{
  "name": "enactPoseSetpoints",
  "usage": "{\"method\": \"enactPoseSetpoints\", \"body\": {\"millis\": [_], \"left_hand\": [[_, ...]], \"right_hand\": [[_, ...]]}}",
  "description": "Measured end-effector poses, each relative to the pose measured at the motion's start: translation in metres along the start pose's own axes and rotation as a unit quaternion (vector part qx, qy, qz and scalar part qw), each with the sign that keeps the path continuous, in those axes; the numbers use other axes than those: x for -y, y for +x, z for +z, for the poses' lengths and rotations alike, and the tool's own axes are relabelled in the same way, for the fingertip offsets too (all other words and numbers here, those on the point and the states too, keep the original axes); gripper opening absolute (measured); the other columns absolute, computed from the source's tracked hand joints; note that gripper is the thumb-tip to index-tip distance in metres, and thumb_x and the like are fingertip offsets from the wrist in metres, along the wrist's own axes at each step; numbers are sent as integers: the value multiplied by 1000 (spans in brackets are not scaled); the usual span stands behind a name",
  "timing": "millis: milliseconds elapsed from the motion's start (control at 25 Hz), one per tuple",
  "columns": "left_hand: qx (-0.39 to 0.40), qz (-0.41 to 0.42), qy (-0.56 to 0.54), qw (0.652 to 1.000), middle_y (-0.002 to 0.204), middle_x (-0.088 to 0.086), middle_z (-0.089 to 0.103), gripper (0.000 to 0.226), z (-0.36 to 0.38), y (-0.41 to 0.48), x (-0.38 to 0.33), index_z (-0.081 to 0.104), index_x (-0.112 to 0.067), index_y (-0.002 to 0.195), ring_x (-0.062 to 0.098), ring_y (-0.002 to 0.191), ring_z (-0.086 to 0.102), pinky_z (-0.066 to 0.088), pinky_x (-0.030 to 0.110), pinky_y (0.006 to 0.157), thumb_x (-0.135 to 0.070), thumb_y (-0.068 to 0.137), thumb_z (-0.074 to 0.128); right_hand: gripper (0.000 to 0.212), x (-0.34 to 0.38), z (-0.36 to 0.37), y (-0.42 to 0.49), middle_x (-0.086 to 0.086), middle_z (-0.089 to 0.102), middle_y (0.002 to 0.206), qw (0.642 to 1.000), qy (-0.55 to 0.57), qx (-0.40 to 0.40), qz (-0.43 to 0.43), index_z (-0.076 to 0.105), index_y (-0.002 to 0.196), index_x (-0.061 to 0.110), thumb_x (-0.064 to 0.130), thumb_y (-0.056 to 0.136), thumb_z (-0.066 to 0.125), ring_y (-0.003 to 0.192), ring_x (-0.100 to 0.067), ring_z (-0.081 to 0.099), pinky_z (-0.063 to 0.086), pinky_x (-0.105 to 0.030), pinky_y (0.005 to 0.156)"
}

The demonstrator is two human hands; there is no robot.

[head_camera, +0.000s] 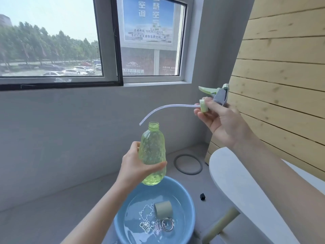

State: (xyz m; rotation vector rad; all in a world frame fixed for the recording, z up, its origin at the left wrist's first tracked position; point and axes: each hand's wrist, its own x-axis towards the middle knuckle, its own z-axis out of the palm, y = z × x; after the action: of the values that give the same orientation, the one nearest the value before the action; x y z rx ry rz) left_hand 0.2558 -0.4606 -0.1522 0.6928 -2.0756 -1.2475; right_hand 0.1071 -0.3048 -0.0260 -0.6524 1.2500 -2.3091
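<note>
Blue basin (191,205) at bottom of frame, on the grey floor, holding clear water. Submerged in it: a grey-green cup (163,208) lying on its side and, just beside it, a metal ring (168,224).

Left hand (137,166): fingers and thumb wrapped round the lower half of the green bottle (153,152), a firm grip. The bottle is translucent, upright with a slight tilt, neck uncapped and open. It hangs above the basin's far rim, not touching it. Its walls look speckled (droplets, probably).

Right hand (223,120): raised well to the right of the bottle and higher, pinching the spray head (218,95) at its green collar between thumb and fingertips. The trigger points up and left.

A clear dip tube (167,109) runs left from the collar and curves downward. Its free end sits just left of the bottle mouth, outside it, at about mouth height.

Surroundings:
- A dark ring (187,164) lies flat on the floor beyond the basin.
- A small black piece (202,196) lies right of the basin.
- A white round tabletop (233,182) stands under the right forearm.
- A wooden plank wall (281,67) is at right.
</note>
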Motion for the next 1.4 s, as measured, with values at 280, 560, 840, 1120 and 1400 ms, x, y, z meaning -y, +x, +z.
{"method": "enactPoseSetpoints", "body": {"millis": [280, 560, 840, 1120, 1400], "left_hand": [[-44, -17, 12, 999, 98, -13, 60, 64, -16, 12, 22, 49, -26, 100, 9, 95, 59, 51, 31, 77, -39, 52, 90], [-64, -19, 36, 997, 98, -12, 58, 66, -21, 22, 32, 48, -23, 100, 15, 97, 56, 49, 41, 85, -43, 52, 89], [-75, -17, 47, 996, 97, -14, 55, 64, -24, 25, 34, 47, -22, 99, 14, 96, 53, 47, 40, 87, -42, 54, 88], [-64, 2, 55, 996, 98, -12, 56, 64, -17, 28, 29, 46, -25, 100, 14, 96, 52, 47, 38, 83, -44, 55, 87], [-42, 8, 33, 999, 98, -12, 57, 67, -7, 38, 13, 40, -31, 105, 17, 95, 53, 47, 35, 79, -44, 58, 85]], "right_hand": [[10, 0, 4, 1, -9, 65, 73, 996, -64, -32, -51, 55, 97, 1, 11, 95, 54, 64, -21, 69, 57, -23, 62], [10, -11, 10, 2, -10, 68, 71, 996, -58, -46, -57, 56, 92, 3, 11, 96, 52, 64, -21, 69, 55, -21, 60], [10, -22, 12, 10, -16, 64, 85, 993, -108, -19, -39, 55, 97, 1, 10, 96, 51, 65, -21, 69, 56, -22, 61], [17, -24, 48, 32, -20, 69, 108, 931, -349, 103, -12, 57, 104, 2, 15, 92, 60, 83, -26, 70, 58, -30, 73], [17, -21, 83, 64, -4, 69, 93, 803, -539, 254, -22, 67, 103, 10, 15, 87, 69, 78, -1, 61, 48, -11, 74]]}}
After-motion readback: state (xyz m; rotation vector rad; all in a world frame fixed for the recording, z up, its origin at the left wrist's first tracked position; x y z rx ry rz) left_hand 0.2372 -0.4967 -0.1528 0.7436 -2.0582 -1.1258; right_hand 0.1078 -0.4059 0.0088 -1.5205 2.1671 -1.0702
